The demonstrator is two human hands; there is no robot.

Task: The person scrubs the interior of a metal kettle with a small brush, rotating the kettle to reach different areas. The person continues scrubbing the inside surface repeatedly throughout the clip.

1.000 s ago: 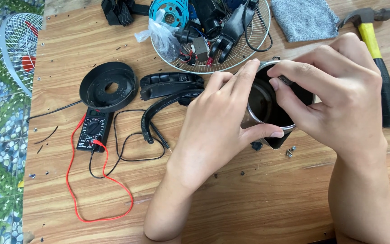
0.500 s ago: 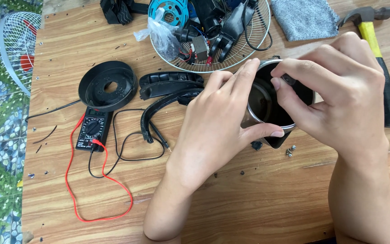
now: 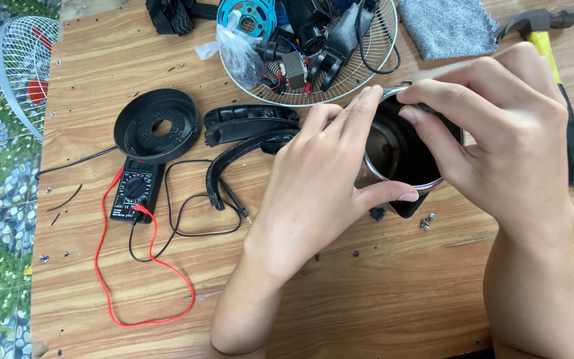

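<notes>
Metal kettle body [image 3: 393,156] between left hand [image 3: 313,193], right hand [image 3: 499,139], both gripping rim

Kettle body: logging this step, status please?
Left hand grips metal kettle body. Right hand fingertips at its rim. Loose screws beside it.

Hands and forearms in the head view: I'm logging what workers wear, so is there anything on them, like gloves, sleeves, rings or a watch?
Nothing is worn that shows. The left hand and right hand are bare, with no gloves and no rings on the visible fingers. Both forearms are uncovered down to the picture's edge, without sleeves, watch or bands. Nails look short and unpainted.
</notes>
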